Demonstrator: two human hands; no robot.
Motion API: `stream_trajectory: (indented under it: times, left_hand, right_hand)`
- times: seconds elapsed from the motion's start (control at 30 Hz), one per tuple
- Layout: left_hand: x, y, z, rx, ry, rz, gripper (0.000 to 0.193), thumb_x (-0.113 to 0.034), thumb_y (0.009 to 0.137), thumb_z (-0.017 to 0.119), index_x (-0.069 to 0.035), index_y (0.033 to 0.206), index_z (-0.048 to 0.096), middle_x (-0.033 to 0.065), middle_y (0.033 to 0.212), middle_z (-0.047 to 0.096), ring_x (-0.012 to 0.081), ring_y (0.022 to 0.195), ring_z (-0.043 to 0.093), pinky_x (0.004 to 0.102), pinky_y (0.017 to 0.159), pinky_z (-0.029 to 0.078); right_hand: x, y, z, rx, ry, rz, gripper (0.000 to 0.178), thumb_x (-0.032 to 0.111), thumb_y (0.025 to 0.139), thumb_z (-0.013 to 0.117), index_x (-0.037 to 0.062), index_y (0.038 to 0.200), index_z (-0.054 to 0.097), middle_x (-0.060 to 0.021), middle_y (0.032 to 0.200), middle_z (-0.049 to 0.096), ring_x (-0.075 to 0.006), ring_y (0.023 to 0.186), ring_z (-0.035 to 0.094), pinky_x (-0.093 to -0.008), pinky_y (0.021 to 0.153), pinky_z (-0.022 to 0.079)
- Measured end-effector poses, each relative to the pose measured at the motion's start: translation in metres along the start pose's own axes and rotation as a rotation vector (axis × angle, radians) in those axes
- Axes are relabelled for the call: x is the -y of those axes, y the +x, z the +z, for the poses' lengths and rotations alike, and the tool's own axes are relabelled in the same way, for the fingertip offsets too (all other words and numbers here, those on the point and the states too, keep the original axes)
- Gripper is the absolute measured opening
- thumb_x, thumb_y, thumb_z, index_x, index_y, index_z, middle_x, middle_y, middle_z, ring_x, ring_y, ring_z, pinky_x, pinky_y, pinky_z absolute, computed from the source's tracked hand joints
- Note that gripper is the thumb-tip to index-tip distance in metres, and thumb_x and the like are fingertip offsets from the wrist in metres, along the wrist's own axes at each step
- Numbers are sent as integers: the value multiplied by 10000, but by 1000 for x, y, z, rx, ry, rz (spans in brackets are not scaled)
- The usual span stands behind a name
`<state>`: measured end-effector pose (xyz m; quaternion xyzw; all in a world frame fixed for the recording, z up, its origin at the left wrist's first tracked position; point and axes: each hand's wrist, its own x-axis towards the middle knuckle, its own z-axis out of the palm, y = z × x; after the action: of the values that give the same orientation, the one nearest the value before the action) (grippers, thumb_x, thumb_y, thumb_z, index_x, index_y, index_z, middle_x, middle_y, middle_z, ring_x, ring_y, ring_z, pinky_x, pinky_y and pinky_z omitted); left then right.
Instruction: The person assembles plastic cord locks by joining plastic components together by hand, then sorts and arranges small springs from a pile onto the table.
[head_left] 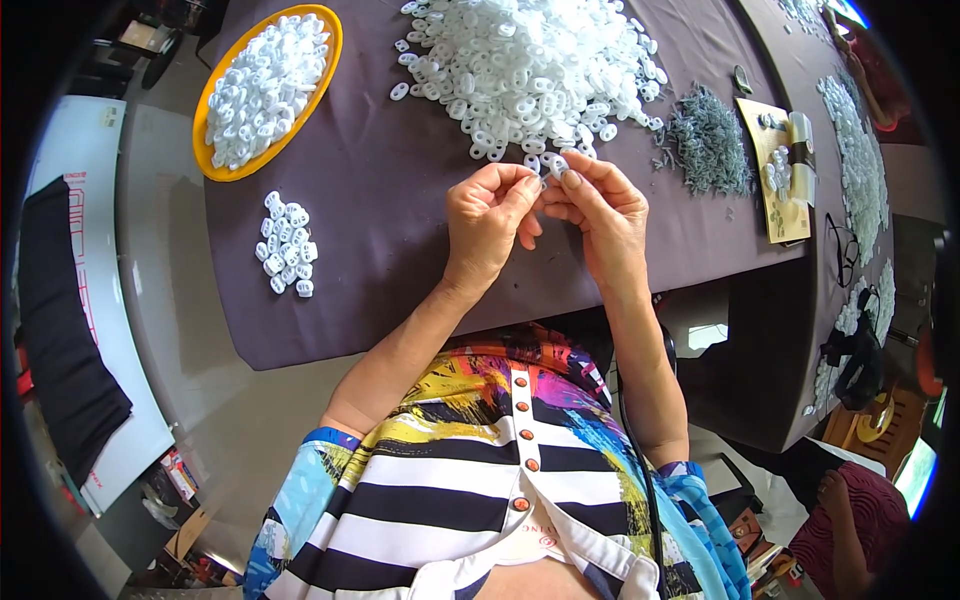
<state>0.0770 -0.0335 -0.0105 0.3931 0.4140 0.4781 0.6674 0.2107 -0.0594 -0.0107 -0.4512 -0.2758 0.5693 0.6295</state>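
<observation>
While the right hand [612,215] grips one white part [560,169] between thumb and forefinger, at the near edge of one large white heap [530,70], the left hand [485,215] pinches thumb and forefinger together beside it; whether these grasp anything cannot be determined. One yellow tray [228,174], at left, contains piled white pieces. Roughly twenty clips [285,252] lie below it. One grey heap [708,140] and one yellow card [786,225] occupy the right.

White pieces [530,80], yellow bowl [236,174], grey slivers [708,140], purplish-brown tablecloth [360,220], multicoloured shirt [440,505] with black and white stripes
</observation>
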Motion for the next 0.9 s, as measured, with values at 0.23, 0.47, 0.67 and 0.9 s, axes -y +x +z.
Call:
stream_trajectory:
  times: [0.23,0.47,0.67,0.9]
  left_hand:
    - [3,-1,-1,8,19,-8,113,-82,871,608,27,891,627,40,686,620,66,481,541,201,393,431]
    - [2,0,-1,18,44,-19,114,-90,877,603,20,891,629,41,689,629,63,484,541,199,400,439]
    - [0,2,-1,18,46,-25,122,-101,882,609,17,896,637,43,683,633,60,489,541,199,404,443]
    - [1,6,-4,44,10,-52,137,-110,883,621,25,888,644,64,669,638,72,462,541,207,377,432]
  right_hand:
    - [-1,-3,2,-10,-108,-44,193,19,892,577,-8,1077,626,-86,882,668,-148,761,672,-243,675,563]
    - [-2,-4,4,-16,-169,-70,182,15,885,588,-11,1058,640,-76,890,669,-122,755,659,-235,675,556]
    - [-6,-3,5,-35,-227,-110,174,6,880,595,-15,1046,645,-66,878,669,-94,743,641,-223,670,549]
    - [-9,-1,4,-14,-280,-158,163,-11,884,582,-17,1034,644,-54,825,667,-86,709,637,-213,648,534]
